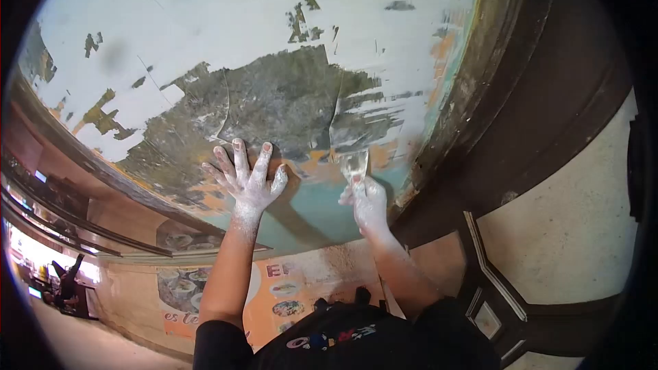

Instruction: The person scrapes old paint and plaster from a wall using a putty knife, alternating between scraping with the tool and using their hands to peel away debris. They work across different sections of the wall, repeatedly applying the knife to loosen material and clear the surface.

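Observation:
My left hand (pixel 248 181), coated in white dust, rests with spread fingers against a wall panel (pixel 205 14) of peeling white paint. In my right hand (pixel 369 205), also dusty, is a scraper (pixel 354 164) with a broad flat blade. Its blade meets the lower part of the panel, by patches of orange and green paint. Above both hands spreads a large dark bare area (pixel 281 96) with ragged edges. A crack runs down through it, and the handle of the scraper is mostly hidden in my fingers.
A dark wooden frame (pixel 507 96) borders the panel on the right. Below hangs an orange printed banner (pixel 274 301) with food pictures. Dark trim (pixel 493 267) crosses a pale surface at lower right. A bright opening (pixel 48 253) shows at far left.

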The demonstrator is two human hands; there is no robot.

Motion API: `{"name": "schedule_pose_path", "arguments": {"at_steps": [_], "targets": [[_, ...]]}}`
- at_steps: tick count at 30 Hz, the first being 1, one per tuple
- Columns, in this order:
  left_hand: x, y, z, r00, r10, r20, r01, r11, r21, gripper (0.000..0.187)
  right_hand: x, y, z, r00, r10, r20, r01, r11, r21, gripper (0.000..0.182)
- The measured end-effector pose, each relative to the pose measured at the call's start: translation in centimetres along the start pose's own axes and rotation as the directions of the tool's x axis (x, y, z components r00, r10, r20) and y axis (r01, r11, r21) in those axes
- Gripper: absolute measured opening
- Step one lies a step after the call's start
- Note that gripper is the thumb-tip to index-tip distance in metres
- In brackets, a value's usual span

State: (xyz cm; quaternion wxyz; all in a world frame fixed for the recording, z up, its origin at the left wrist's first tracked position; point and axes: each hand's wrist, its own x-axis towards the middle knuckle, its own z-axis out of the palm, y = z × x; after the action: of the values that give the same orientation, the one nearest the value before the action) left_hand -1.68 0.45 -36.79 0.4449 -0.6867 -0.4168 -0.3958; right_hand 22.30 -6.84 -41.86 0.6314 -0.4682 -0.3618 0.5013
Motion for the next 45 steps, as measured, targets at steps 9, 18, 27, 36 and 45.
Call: {"name": "schedule_pose_path", "arguments": {"at_steps": [9, 18, 27, 36, 45], "targets": [[-0.4, 0.1, 0.0, 0.999, -0.051, 0.014, 0.052, 0.998, -0.036, 0.059, 0.8, 0.0, -0.4, 1.0, 0.026, -0.016, -0.027, 0.999, -0.038, 0.036], [-0.2, 0.1, -0.1, 1.0, -0.006, -0.012, 0.006, 1.0, -0.002, 0.061, 1.0, -0.2, -0.5, 0.998, -0.054, 0.026, 0.056, 0.994, -0.095, 0.04], [0.0, 0.3, -0.1, 1.0, -0.022, -0.006, 0.022, 1.0, 0.015, 0.063, 1.5, -2.1, -0.2, 0.992, -0.1, 0.072, 0.106, 0.991, -0.081, 0.042], [-0.4, 0.4, -0.1, 0.999, -0.032, -0.011, 0.032, 0.999, 0.017, 0.061, 0.3, -2.6, -3.1, 0.981, -0.102, 0.164, 0.101, 0.995, 0.014, 0.039], [-0.3, 0.3, 0.4, 0.999, -0.036, -0.019, 0.036, 0.999, 0.023, 0.061, 1.8, -12.8, -5.4, 0.901, -0.328, 0.285, 0.397, 0.353, -0.847, 0.028]]}}
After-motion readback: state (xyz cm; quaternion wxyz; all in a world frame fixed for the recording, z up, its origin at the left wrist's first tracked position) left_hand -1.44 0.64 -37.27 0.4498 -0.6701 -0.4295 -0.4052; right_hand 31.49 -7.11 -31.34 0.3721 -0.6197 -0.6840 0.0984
